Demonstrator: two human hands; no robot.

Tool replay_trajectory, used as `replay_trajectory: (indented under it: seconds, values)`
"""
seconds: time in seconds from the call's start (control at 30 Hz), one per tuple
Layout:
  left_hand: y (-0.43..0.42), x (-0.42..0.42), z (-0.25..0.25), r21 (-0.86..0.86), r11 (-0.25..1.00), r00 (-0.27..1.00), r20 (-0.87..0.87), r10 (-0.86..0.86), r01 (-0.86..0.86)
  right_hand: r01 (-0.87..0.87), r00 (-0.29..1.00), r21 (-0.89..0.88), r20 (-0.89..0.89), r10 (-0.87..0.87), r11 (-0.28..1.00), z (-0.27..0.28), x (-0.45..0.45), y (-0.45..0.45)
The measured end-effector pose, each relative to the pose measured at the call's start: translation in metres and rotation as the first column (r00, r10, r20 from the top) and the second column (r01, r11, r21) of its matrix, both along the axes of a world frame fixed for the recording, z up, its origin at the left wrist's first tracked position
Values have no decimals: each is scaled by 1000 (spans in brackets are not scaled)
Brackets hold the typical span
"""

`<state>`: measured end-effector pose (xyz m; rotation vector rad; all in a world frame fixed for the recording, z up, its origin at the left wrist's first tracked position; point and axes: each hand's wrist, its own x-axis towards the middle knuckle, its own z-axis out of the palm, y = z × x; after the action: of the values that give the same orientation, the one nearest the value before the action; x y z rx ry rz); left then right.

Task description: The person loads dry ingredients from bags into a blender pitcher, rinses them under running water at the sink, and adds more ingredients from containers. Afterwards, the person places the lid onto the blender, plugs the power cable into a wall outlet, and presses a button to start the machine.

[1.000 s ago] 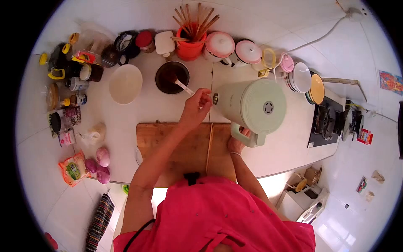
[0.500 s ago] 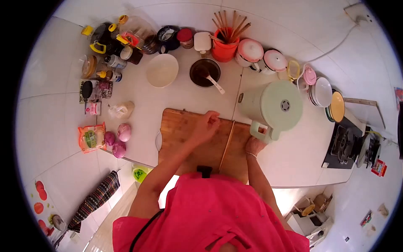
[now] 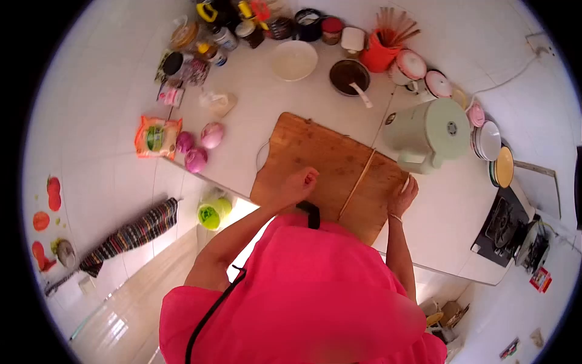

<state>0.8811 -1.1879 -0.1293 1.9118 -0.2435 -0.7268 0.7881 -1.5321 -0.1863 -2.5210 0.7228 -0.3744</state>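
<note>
A wooden cutting board (image 3: 321, 158) lies on the white counter, with a single chopstick (image 3: 357, 183) slanting across its right part. Above the board's left half, my left hand (image 3: 300, 184) is curled closed, and I see nothing in it. My right hand (image 3: 403, 195) rests at the board's right edge, fingers reaching forward and slightly apart. Just beyond those fingertips stands a pale green electric kettle (image 3: 418, 130), apart from the hand, its handle toward me.
A white bowl (image 3: 294, 60) and a dark bowl (image 3: 350, 77) with a spoon stand behind the board. Onions (image 3: 212, 135) and an orange packet (image 3: 156, 138) lie left. Bottles and jars line the back. A gas stove (image 3: 503, 221) is at right.
My right hand has moved off the kettle's handle to the board's edge. My left hand has drawn back toward me over the board. The whole view has turned and shifted.
</note>
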Motion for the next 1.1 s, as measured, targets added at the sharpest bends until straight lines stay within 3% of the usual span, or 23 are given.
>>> replay_trajectory:
  seconds: [0.07, 0.17, 0.2, 0.43, 0.53, 0.63, 0.73, 0.83, 1.1]
  values:
    - [9, -15, -14, -23, 999, 999, -29, 25, -26, -58, 997, 38, -49, 60, 998, 20, -17, 13]
    - [25, -39, -52, -52, 995, 994, -74, 84, -88, -190, 981, -109, -46, 186, 976, -7, -54, 25]
    - [29, -43, -55, -36, 994, 991, -91, 96, -100, -226, 973, -75, -52, 223, 971, 2, -57, 32]
    - [25, -83, -33, -130, 965, 973, -71, 221, -228, -424, 898, 30, -112, 424, 905, 17, -67, 61]
    - [6, -102, -16, -6, 979, 978, 25, 205, -205, -476, 865, 63, -148, 480, 877, 24, -63, 65]
    - [-13, -115, -5, 23, 990, 988, 78, 135, -137, -470, 840, 31, -289, 458, 882, 22, -52, 75]
    - [-28, -122, -3, -32, 989, 989, 20, 146, -146, -512, 764, 24, -445, 468, 858, 22, -36, 84]
    - [-38, -125, 18, 58, 990, 989, 92, 120, -125, -465, 680, 142, -574, 456, 874, 51, -17, 94]
    - [-32, -132, -4, 49, 988, 984, 104, 142, -147, -491, 752, 81, -463, 469, 867, 19, -23, 101]
